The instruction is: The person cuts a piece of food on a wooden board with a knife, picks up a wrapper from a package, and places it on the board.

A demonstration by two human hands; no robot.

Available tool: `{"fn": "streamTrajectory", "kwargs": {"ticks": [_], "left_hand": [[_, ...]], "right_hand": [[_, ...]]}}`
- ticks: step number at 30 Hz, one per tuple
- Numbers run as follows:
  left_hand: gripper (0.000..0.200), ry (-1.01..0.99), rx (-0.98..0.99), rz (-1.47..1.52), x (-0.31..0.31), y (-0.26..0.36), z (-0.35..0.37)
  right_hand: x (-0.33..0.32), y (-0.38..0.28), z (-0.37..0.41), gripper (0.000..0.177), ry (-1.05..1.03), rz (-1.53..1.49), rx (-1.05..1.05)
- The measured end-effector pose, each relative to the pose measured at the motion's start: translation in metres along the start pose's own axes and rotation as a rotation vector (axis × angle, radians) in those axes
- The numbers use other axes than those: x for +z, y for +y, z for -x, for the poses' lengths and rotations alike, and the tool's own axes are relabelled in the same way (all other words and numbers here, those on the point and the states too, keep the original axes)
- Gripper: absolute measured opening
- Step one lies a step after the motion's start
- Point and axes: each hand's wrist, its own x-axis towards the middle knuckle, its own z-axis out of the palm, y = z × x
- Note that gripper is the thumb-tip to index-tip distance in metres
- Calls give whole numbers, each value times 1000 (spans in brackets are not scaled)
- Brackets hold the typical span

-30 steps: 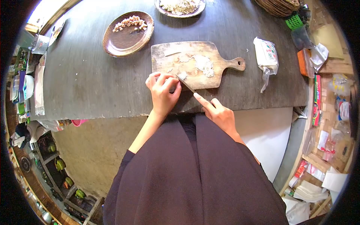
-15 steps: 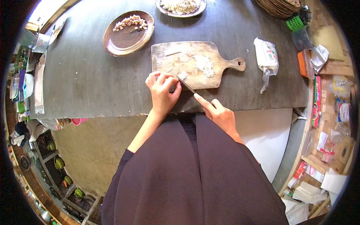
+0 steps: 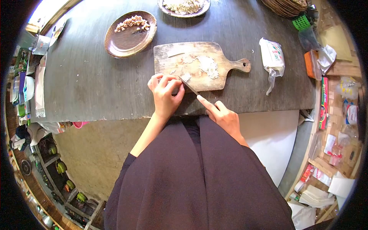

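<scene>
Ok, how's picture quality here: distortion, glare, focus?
Head view: heavy fisheye with black corners, table edge bowed; cutting board, left hand, right hand and knife in focus; blown-out glare top left; white surface lower right nearly featureless.

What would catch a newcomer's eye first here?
The hands at the near edge of the wooden cutting board: the left hand curled on it, the right hand holding a knife beside its fingers. A pale chopped pile lies mid-board; a brown plate of chopped bits sits beyond, to the left.
</scene>
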Motion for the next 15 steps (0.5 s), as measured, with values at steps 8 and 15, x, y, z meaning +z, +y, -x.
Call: {"fn": "streamTrajectory", "kwargs": {"ticks": [8, 15], "left_hand": [[17, 0, 0, 7, 0, 1, 0], [16, 18, -5, 16, -1, 0, 0]], "right_hand": [[8, 1, -4, 60, 29, -6, -1], [3, 1, -2, 62, -3, 12, -19]]}}
